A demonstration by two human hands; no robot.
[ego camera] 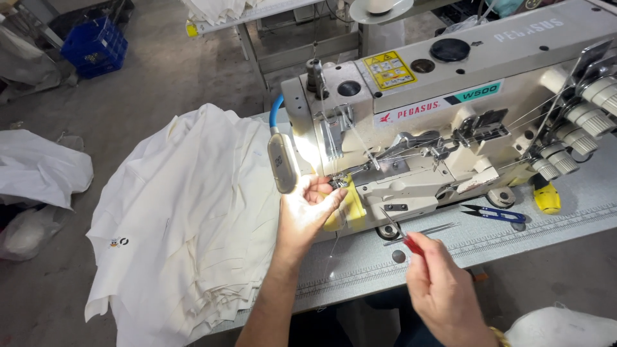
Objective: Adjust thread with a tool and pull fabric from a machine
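Note:
My left hand [310, 207] reaches up under the needle area of a cream industrial sewing machine [450, 122], fingertips at the presser foot, lit brightly by a small lamp [281, 162] on a blue gooseneck. Whether it pinches a thread is too small to tell. My right hand [443, 292] is lower right, closed on red-handled tweezers [402, 232] whose metal tips point up toward the machine's front. A fine thread hangs down in front of the machine.
A stack of white garments [186, 218] drapes over the table's left end. Blue-handled thread snips [495, 214] and a yellow tool [546, 198] lie on the grey table [565, 215] at right. More white cloth [38, 170] and a blue crate [96, 45] sit on the floor.

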